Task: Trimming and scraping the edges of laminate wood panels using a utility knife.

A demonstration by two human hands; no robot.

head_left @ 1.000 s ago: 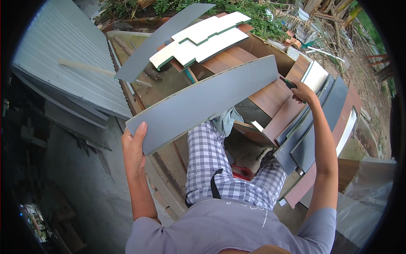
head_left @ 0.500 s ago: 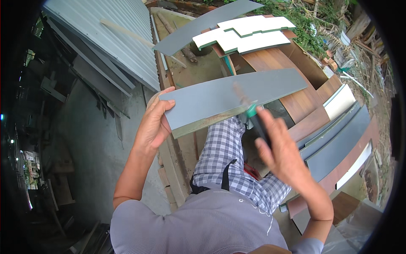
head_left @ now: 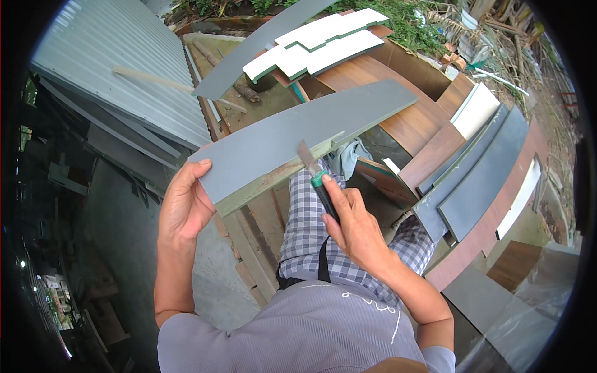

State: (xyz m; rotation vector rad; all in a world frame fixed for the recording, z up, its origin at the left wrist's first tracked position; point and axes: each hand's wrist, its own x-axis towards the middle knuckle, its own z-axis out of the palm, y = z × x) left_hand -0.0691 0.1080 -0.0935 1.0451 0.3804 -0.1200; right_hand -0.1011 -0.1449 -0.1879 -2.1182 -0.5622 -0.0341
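While the gray board (head_left: pixel 301 127) over the person's legs (head_left: pixel 303 217) looks stiff and a bit slippery, the left hand (head_left: pixel 185 200) pinches its left end, a good spot, and the right hand (head_left: pixel 359 231) grips a knife (head_left: pixel 318 179).

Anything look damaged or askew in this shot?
Mildly: the long grey panel in the left hand has a rough, uneven greenish edge, with an apparent loose sliver near the green-and-black-handled blade in the right hand. The white stepped boards lie staggered, ends unaligned. No spill seen.
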